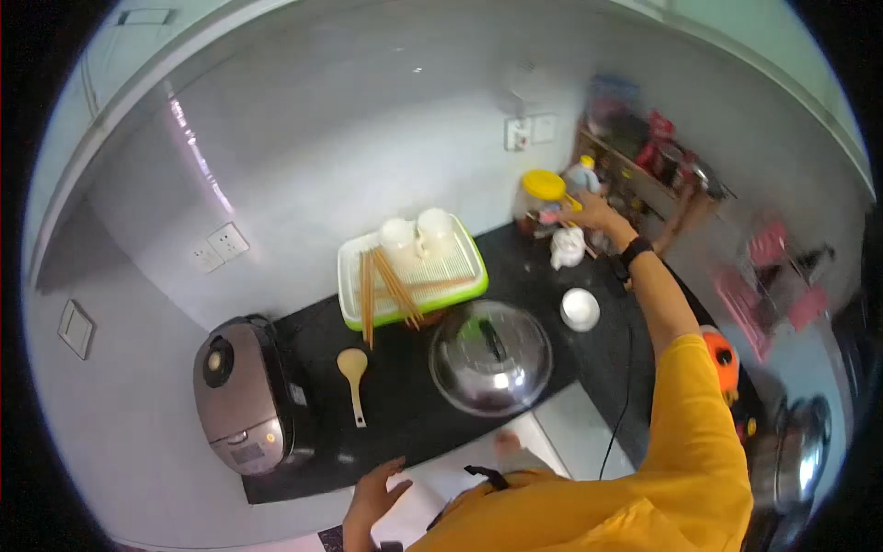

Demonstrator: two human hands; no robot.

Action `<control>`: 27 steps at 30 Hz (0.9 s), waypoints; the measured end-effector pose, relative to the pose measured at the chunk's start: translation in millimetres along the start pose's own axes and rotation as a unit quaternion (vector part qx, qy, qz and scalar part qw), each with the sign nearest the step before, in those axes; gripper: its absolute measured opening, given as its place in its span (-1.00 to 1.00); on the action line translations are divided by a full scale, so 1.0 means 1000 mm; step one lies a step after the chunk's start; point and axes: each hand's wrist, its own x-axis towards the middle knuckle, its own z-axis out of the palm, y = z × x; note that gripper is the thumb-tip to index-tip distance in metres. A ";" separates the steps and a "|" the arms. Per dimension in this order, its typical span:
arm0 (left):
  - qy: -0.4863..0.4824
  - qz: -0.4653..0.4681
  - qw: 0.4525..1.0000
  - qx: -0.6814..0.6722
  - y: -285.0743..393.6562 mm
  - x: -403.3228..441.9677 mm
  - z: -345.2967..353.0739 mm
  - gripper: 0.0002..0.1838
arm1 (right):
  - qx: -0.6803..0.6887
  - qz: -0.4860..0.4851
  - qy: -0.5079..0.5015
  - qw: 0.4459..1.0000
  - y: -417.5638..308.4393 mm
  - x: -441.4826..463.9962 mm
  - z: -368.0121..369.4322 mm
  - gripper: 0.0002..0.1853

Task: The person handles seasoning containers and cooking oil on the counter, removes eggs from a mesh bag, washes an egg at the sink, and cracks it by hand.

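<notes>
At the back right corner of the black counter [402, 414], stretching out the right hand [596, 215] from a yellow sleeve [701, 396], with a dark band [635, 250] around the wrist. Reaching close beside a jar [530, 219] with a yellow lid [544, 186], near the wall and below the sockets [519, 135], with fingers bent toward its side. Cannot tell from this blurred view between pinching something small, touching the jar and only hovering next to it.

Just below the right hand, a small white teapot [569, 247]; behind it, a bottle [584, 176] with a yellow cap; nearer the front, well apart from the fingers, a white bowl [579, 310]. To the right, a crowded wooden shelf [636, 167], and lower down a black cord [629, 382] across the counter.

Holding the left hand [373, 495] low by the front edge, with thumb and fingers loosely spread; cannot tell touching from hovering there.

Between the two hands, a shiny lid [469, 382] with a black handle. Behind that, a white and green tray [462, 287] with two white cups [398, 238] and some chopsticks [394, 281], partly over its front rim. Farther left, a pale rice paddle [352, 368] flat on the counter, then a rice cooker [239, 396] at the left end.
</notes>
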 end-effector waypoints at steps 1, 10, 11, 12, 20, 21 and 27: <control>0.009 -0.053 0.999 -0.001 0.010 0.004 -0.003 -0.51 | 0.020 -0.026 0.042 0.999 0.025 0.039 0.016 -0.29; 0.053 -0.127 0.988 -0.069 0.047 0.076 0.008 -0.54 | -0.120 0.139 0.022 0.983 0.138 0.254 0.105 0.30; 0.052 -0.125 0.988 -0.068 0.045 0.081 0.013 -0.54 | -0.157 0.163 0.042 0.973 0.145 0.266 0.115 0.32; 0.050 -0.134 0.987 -0.068 0.038 0.085 0.020 -0.54 | -0.193 0.187 0.064 0.961 0.156 0.275 0.122 0.33; -0.004 -0.167 0.984 -0.062 0.056 0.138 0.029 -0.55 | -0.170 0.129 0.055 0.975 0.145 0.266 0.134 0.16; -0.010 -0.168 0.984 -0.064 0.060 0.141 0.029 -0.55 | -0.121 0.164 0.000 0.979 0.135 0.261 0.123 0.17; 0.011 -0.027 0.999 -0.018 0.094 0.171 0.014 -0.60 | -0.137 0.117 0.030 0.983 0.124 0.235 0.131 0.16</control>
